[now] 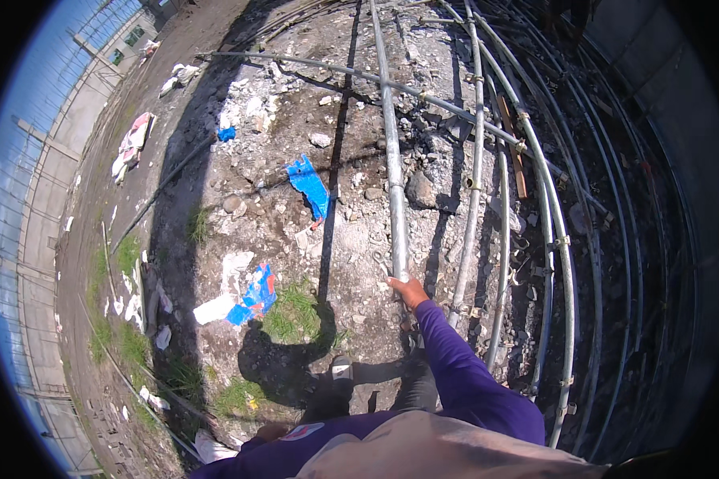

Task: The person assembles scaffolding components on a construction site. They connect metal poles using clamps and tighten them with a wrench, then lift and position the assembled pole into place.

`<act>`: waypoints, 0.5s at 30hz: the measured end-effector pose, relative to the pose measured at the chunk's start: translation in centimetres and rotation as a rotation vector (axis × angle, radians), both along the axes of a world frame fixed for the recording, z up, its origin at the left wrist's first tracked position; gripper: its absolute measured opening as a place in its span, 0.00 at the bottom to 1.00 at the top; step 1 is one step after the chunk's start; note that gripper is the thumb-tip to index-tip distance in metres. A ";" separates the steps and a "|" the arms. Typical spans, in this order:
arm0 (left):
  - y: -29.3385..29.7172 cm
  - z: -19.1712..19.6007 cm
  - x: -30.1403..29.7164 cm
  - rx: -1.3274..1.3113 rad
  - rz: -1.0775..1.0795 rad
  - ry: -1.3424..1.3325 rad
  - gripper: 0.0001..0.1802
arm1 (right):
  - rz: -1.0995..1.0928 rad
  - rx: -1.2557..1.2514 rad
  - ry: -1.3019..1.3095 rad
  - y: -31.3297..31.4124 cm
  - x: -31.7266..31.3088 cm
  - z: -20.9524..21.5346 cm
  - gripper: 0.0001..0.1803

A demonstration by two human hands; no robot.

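A long grey metal pipe (396, 191) runs away from me, and my right hand (410, 294) is closed round its near end. Just left of that grip, a small metal piece with a rounded end (379, 257) shows against the gravel; its kind is unclear. Low in the picture, my left hand (273, 432) is partly visible beside my purple sleeve, its fingers hidden. Another pipe (319, 65) crosses the held one farther off. Next to my right arm, more pipes with couplers (477, 132) lie lengthwise.
Rubble covers the ground, with a large stone (420, 190) by the held pipe. A torn blue sheet (309, 186) and blue-and-white scraps (256, 297) lie left of it. Many pipes (563, 239) are spread along the right. A concrete wall (33, 231) stands far left.
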State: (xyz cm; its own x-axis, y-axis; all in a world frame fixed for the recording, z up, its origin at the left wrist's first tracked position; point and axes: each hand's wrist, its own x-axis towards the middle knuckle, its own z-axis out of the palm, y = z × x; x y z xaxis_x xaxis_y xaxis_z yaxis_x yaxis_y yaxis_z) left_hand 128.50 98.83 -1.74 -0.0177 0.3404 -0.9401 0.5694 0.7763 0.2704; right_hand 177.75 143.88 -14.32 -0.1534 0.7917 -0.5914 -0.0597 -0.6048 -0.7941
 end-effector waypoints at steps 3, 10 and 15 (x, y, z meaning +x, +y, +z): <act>-0.1 -2.4 -3.1 0.188 -0.430 -0.007 0.20 | -0.057 -0.040 0.081 -1.5 -3.2 4.7 0.29; 4.4 -9.7 -14.5 0.745 -0.743 0.142 0.15 | -0.066 -0.019 -0.115 -8.6 -7.1 13.8 0.23; 5.3 -9.6 -25.2 0.546 0.175 0.024 0.16 | 0.007 0.020 -0.392 -23.0 -8.7 19.2 0.27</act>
